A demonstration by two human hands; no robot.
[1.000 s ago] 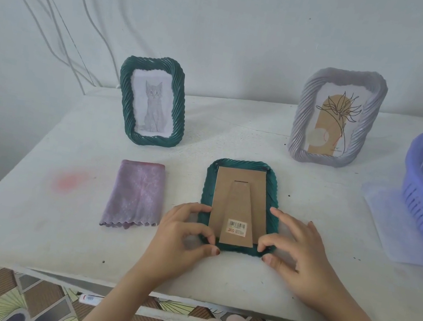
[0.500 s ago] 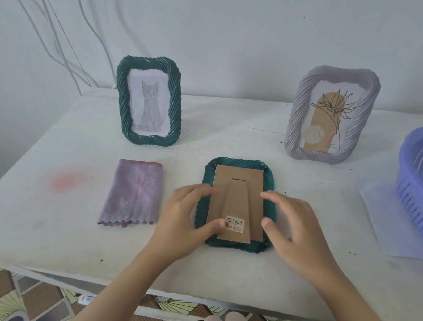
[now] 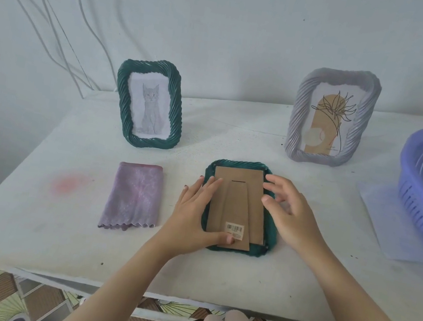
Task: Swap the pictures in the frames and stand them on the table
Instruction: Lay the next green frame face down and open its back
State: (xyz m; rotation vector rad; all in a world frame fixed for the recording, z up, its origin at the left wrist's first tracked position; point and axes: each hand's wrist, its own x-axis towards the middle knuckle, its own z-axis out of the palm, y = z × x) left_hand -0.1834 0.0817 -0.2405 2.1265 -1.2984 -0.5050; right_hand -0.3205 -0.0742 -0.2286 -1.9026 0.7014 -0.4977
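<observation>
Green rope-rim frame (image 3: 262,250), face down mid-table, cardboard back (image 3: 238,177) not yet out: left hand (image 3: 194,213) now flat along its left edge, right hand (image 3: 292,216), fingers loosely spread, shifted to upper-right rim.

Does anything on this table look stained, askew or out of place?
A faint pink stain marks the table left of the purple cloth. The face-down green frame under the left hand and right hand fits the swap; nothing else stands out.
</observation>
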